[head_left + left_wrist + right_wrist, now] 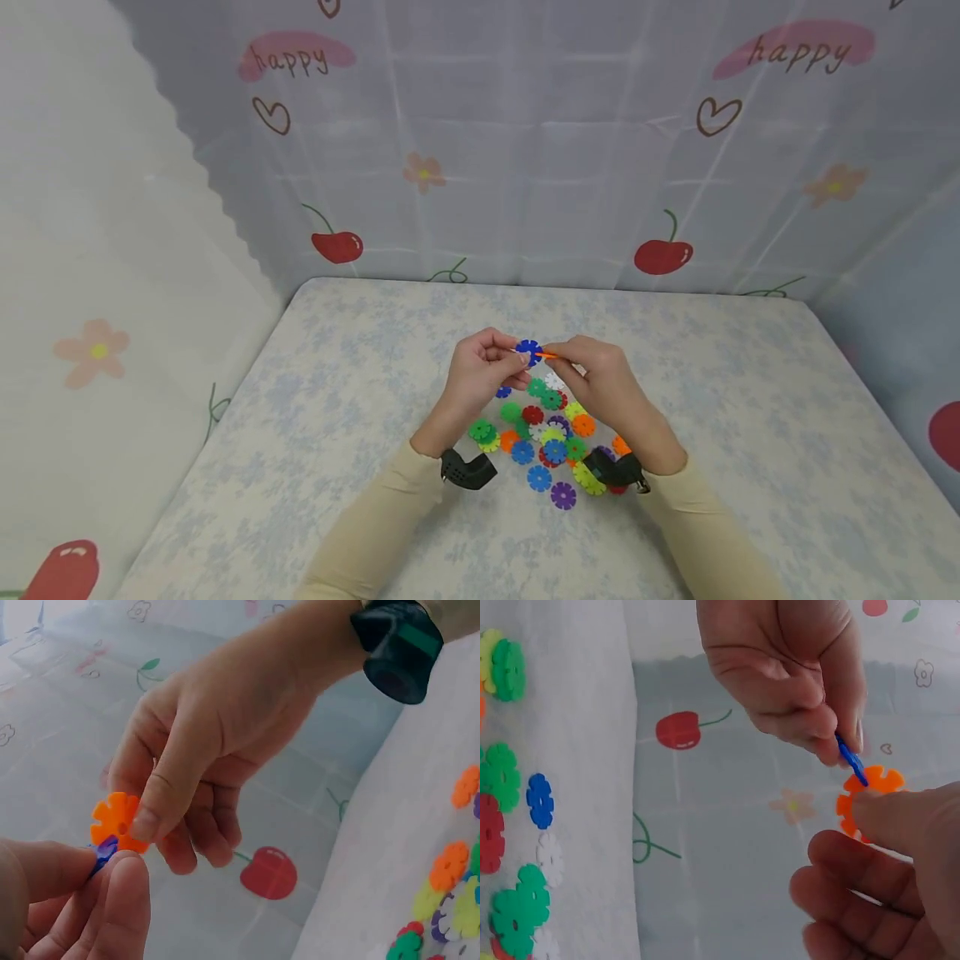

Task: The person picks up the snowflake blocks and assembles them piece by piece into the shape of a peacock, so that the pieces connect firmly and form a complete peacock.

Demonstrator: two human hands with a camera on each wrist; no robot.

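Note:
My left hand [480,371] pinches a dark blue notched plastic disc [529,347] between thumb and fingers, above the table. Opposite it, my right hand [603,375] pinches an orange notched disc [112,814] by its edge. The two discs meet at their rims, set crosswise, with the blue disc [850,760] seen edge-on in the right wrist view. Part of each disc is hidden behind the thumbs and fingertips.
Below the hands, loose notched discs in several colours lie spread on the pale patterned table [360,358], including a purple disc [563,496] at the near side. A printed curtain [517,167] hangs behind the table's far edge.

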